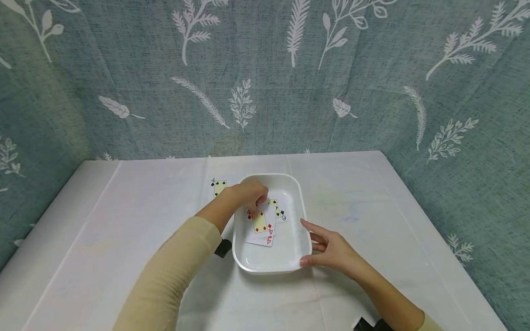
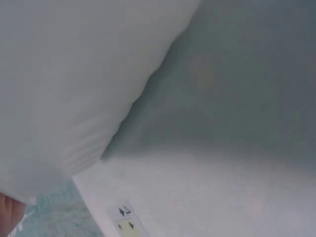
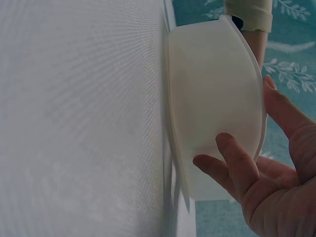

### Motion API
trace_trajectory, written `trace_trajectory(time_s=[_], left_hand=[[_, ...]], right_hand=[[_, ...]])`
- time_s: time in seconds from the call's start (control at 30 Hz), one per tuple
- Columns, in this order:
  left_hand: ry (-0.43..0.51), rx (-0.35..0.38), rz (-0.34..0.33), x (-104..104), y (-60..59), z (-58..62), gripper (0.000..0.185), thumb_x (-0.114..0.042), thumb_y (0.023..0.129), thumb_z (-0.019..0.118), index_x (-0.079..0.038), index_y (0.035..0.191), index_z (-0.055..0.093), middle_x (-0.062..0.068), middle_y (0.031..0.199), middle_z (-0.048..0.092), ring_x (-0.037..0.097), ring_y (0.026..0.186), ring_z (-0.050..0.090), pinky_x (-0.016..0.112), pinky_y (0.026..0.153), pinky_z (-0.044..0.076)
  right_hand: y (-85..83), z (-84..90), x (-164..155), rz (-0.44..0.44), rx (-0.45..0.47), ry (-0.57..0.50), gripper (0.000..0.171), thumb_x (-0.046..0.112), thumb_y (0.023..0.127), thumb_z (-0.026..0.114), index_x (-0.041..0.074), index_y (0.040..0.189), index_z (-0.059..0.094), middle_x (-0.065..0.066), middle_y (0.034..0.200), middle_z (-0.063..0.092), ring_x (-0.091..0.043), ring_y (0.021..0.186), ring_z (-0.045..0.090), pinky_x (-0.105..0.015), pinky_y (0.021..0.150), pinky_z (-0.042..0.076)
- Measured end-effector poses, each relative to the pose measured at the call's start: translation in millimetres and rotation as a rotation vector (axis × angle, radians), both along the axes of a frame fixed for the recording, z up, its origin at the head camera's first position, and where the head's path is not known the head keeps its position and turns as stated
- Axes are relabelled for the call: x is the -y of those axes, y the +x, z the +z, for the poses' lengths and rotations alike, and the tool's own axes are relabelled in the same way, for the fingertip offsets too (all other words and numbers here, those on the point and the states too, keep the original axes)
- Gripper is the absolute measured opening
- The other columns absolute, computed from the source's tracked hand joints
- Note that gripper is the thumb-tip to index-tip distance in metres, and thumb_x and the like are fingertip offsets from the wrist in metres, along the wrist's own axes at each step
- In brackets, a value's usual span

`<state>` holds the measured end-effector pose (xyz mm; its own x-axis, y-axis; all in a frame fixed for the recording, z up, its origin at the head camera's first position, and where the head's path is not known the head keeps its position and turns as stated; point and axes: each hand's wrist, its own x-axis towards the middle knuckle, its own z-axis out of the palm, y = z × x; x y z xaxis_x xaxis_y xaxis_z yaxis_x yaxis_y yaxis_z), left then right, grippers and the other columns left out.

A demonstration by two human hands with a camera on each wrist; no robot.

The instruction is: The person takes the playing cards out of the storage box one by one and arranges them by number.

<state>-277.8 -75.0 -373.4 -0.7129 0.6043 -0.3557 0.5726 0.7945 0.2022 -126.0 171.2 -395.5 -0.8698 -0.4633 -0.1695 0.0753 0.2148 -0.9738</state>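
Note:
A white tray (image 1: 290,243) stands on the table with several playing cards inside. My left hand (image 1: 250,194) reaches over its left rim, fingers bent down, and pinches the upper end of a four of diamonds card (image 1: 261,224). That card overlaps another red-marked card (image 1: 265,241) and a spades card (image 1: 282,216). My right hand (image 1: 333,250) holds the tray's right side. In the right wrist view, fingertips (image 3: 225,140) lie against its outer wall (image 3: 212,89). Past the left forearm, a four of spades card (image 1: 219,186) lies on the table, partly hidden.
A white cloth covers the table (image 1: 136,257). Behind and beside it hangs a green curtain (image 1: 265,92) with white leaf prints. A black wrist device (image 1: 223,248) sits under the left forearm, close to the tray's left side.

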Motion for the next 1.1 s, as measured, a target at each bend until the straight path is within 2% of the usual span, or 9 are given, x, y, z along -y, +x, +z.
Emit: trace_trajectory(time_s=[0.17, 0.43, 0.53, 0.7, 0.9, 1.1], left_hand=[[0.017, -0.01, 0.015, -1.6, 3.0, -2.6, 0.038, -0.028, 0.068, 0.086, -0.01, 0.089, 0.059, -0.002, 0.081, 0.055, 0.013, 0.076, 0.048, 0.024, 0.07, 0.042], [0.071, -0.009, 0.034, -3.1, 6.6, -7.4, 0.035, -0.031, 0.074, 0.081, -0.012, 0.095, 0.061, -0.002, 0.083, 0.056, 0.013, 0.078, 0.05, 0.025, 0.071, 0.043], [0.079, 0.003, 0.047, -2.6, 7.8, -7.0, 0.041, -0.034, 0.069, 0.084, -0.014, 0.097, 0.061, -0.003, 0.085, 0.056, 0.013, 0.079, 0.051, 0.024, 0.072, 0.043], [0.054, 0.034, 0.042, -2.0, 8.7, -7.2, 0.05, -0.031, 0.061, 0.09, -0.014, 0.096, 0.059, -0.002, 0.085, 0.056, 0.013, 0.079, 0.051, 0.024, 0.07, 0.043], [0.043, 0.061, 0.065, -2.9, 10.2, -8.6, 0.05, -0.03, 0.062, 0.089, -0.013, 0.097, 0.059, -0.002, 0.084, 0.056, 0.013, 0.076, 0.052, 0.023, 0.067, 0.043], [0.075, 0.1, 0.115, -5.0, 11.8, -7.4, 0.054, -0.027, 0.062, 0.089, -0.013, 0.105, 0.059, -0.002, 0.089, 0.056, 0.014, 0.082, 0.052, 0.025, 0.071, 0.044]], right_hand=[[1.0, 1.3, 0.4, -0.007, 0.003, 0.002, 0.095, 0.011, 0.07, 0.084, 0.006, 0.148, 0.03, -0.029, 0.136, 0.046, -0.036, 0.116, 0.056, -0.032, 0.081, 0.054], [1.5, 0.7, 0.7, 0.0, -0.003, -0.002, 0.095, 0.011, 0.07, 0.083, 0.005, 0.148, 0.029, -0.03, 0.136, 0.045, -0.037, 0.117, 0.055, -0.032, 0.082, 0.054], [1.5, 1.1, 0.9, 0.004, -0.008, -0.002, 0.095, 0.011, 0.07, 0.083, 0.004, 0.148, 0.029, -0.031, 0.136, 0.045, -0.038, 0.117, 0.055, -0.031, 0.082, 0.054], [1.3, 2.0, 0.5, 0.002, -0.009, -0.001, 0.095, 0.011, 0.07, 0.083, 0.004, 0.148, 0.029, -0.03, 0.136, 0.045, -0.038, 0.118, 0.055, -0.031, 0.081, 0.054], [0.5, -0.4, 0.6, 0.0, 0.0, -0.006, 0.095, 0.012, 0.07, 0.084, 0.005, 0.148, 0.03, -0.03, 0.136, 0.046, -0.037, 0.117, 0.055, -0.031, 0.082, 0.054], [-0.3, -1.5, 0.3, 0.007, -0.009, -0.006, 0.095, 0.013, 0.07, 0.083, 0.004, 0.148, 0.029, -0.031, 0.136, 0.045, -0.037, 0.117, 0.055, -0.031, 0.082, 0.054]])
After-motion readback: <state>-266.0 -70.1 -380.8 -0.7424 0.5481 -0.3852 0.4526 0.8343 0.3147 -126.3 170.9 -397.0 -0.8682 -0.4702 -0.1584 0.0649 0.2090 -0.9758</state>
